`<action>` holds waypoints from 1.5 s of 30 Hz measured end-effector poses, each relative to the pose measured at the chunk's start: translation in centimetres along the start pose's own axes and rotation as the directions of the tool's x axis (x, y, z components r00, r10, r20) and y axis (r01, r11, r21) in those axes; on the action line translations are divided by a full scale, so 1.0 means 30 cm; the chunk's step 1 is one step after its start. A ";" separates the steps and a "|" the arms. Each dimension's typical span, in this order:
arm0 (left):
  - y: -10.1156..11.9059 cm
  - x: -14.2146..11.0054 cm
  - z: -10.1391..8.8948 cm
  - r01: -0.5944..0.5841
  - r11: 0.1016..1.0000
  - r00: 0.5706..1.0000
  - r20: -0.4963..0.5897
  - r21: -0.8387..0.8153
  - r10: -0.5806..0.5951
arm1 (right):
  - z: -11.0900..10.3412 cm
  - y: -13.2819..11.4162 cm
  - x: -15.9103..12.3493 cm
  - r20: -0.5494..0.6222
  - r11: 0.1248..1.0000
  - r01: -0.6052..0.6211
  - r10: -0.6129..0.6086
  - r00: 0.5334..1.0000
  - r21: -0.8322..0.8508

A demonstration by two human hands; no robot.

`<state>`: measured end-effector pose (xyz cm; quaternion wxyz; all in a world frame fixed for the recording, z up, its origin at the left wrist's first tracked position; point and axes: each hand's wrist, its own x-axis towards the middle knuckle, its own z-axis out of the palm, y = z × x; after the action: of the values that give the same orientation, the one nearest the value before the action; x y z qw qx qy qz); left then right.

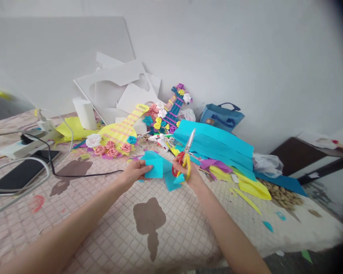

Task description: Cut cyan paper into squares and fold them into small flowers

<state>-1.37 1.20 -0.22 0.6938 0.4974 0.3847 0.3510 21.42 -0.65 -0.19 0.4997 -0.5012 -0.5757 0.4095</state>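
Between the thumb and fingers of my left hand (135,169) is a squarish turquoise paper piece (155,168), held above the table. My right hand (188,173) grips scissors (190,141) by their red and yellow handles. The blades point up and away, apart from the paper. More turquoise pieces (171,182) lie between and below my hands. Beyond them is a yellow guitar-shaped cutout (118,131) with pink stripes and paper flowers. A blue guitar shape (174,110) with many flowers stands behind it. A white glue gun (162,142) lies close by.
Large turquoise sheets (217,142) and yellow strips (250,184) cover the right side, near peanuts (282,196). A phone (23,171), a power strip (25,144) and looping cables lie left. White board offcuts (114,83) and a blue bag (221,116) stand against the wall.
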 end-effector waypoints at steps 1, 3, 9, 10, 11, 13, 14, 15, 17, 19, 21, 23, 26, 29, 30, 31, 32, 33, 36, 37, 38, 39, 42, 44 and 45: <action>0.001 -0.002 0.002 0.008 1.000 1.000 0.003 0.006 -0.008 | 0.026 0.002 -0.011 0.048 0.999 -0.004 0.003 0.999 0.034; 0.002 -0.002 0.003 0.020 1.000 1.000 0.007 0.016 -0.020 | 0.058 0.007 -0.028 0.100 0.995 -0.012 0.002 0.995 0.095; -0.003 0.000 -0.006 0.020 0.999 0.998 0.055 0.048 -0.023 | 0.054 0.021 -0.022 0.056 0.988 -0.010 0.001 0.998 0.154; -0.004 -0.006 0.001 0.016 0.998 0.994 0.103 0.066 -0.022 | 0.048 0.020 -0.019 0.023 0.988 0.002 -0.006 1.000 0.152; -0.005 -0.015 0.012 -0.002 0.996 0.987 0.162 0.089 -0.013 | 0.042 0.018 -0.018 -0.007 0.989 0.015 -0.014 1.000 0.148; -0.005 -0.040 0.051 -0.094 0.985 0.952 0.303 0.143 0.047 | 0.036 0.011 -0.020 -0.050 0.990 0.036 -0.029 0.998 0.138; -0.006 -0.054 0.076 -0.194 0.969 0.924 0.360 0.150 0.129 | 0.035 0.007 -0.023 -0.062 0.990 0.042 -0.034 0.998 0.133; -0.007 -0.067 0.102 -0.315 0.936 0.885 0.405 0.158 0.229 | 0.037 0.003 -0.026 -0.068 0.991 0.046 -0.038 0.997 0.129; -0.015 -0.087 0.149 -0.458 0.873 0.822 0.452 0.166 0.346 | 0.043 -0.004 -0.033 -0.070 0.990 0.049 -0.040 0.997 0.129; -0.028 -0.095 0.177 -0.512 0.842 0.809 0.426 0.172 0.405 | 0.050 -0.007 -0.038 -0.071 0.990 0.047 -0.038 0.997 0.136; -0.042 -0.091 0.184 -0.517 0.841 0.819 0.376 0.160 0.433 | 0.056 -0.007 -0.038 -0.079 0.988 0.042 -0.030 0.996 0.147; -0.051 -0.083 0.174 -0.492 0.860 0.837 0.344 0.134 0.425 | 0.058 -0.005 -0.037 -0.094 0.986 0.033 -0.018 0.995 0.163; -0.048 -0.072 0.147 -0.453 0.882 0.857 0.333 0.128 0.392 | 0.055 -0.001 -0.031 -0.123 0.979 0.024 0.001 0.992 0.202; -0.031 -0.065 0.115 -0.426 0.892 0.883 0.286 0.152 0.373 | 0.029 -0.002 -0.011 -0.185 0.968 0.032 0.016 0.983 0.251; -0.024 -0.061 0.104 -0.411 0.899 0.894 0.258 0.150 0.366 | 0.010 -0.004 -0.001 -0.221 0.963 0.043 0.017 0.975 0.266; -0.018 -0.056 0.093 -0.391 0.910 0.906 0.233 0.142 0.353 | -0.015 -0.008 0.010 -0.265 0.958 0.059 0.017 0.964 0.279; -0.011 -0.049 0.082 -0.369 0.921 0.917 0.214 0.126 0.338 | -0.046 -0.012 0.020 -0.319 0.953 0.084 0.014 0.948 0.292; -0.006 -0.040 0.074 -0.345 0.933 0.926 0.199 0.105 0.320 | -0.080 -0.018 0.030 -0.382 0.946 0.116 0.008 0.924 0.301; 0.008 0.010 0.069 -0.263 0.964 0.952 0.174 0.043 0.252 | -0.189 -0.034 0.046 -0.560 0.930 0.212 -0.008 0.828 0.300; 0.012 0.036 0.079 -0.230 0.973 0.960 0.168 0.026 0.223 | -0.220 -0.039 0.048 -0.609 0.924 0.239 -0.010 0.793 0.297; 0.016 0.069 0.096 -0.188 0.982 0.968 0.166 -0.012 0.188 | -0.245 -0.042 0.048 -0.643 0.918 0.263 -0.012 0.766 0.296; 0.021 0.108 0.119 -0.130 0.989 0.975 0.172 -0.068 0.140 | -0.264 -0.044 0.047 -0.668 0.913 0.281 -0.012 0.744 0.296; 0.037 0.249 0.214 -0.093 0.987 0.974 0.192 -0.129 0.117 | -0.284 -0.044 0.047 -0.686 0.905 0.295 -0.005 0.728 0.306; 0.051 0.342 0.276 -0.083 0.981 0.979 0.171 -0.176 0.114 | -0.276 -0.041 0.048 -0.666 0.908 0.279 0.001 0.746 0.314; 0.059 0.380 0.299 -0.074 0.979 0.981 0.164 -0.191 0.107 | -0.269 -0.039 0.049 -0.651 0.911 0.266 0.004 0.759 0.316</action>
<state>11.60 7.80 1.24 0.7509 0.4767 0.2658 0.3718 29.17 0.37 2.53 0.7824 -0.4579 -0.3125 0.2837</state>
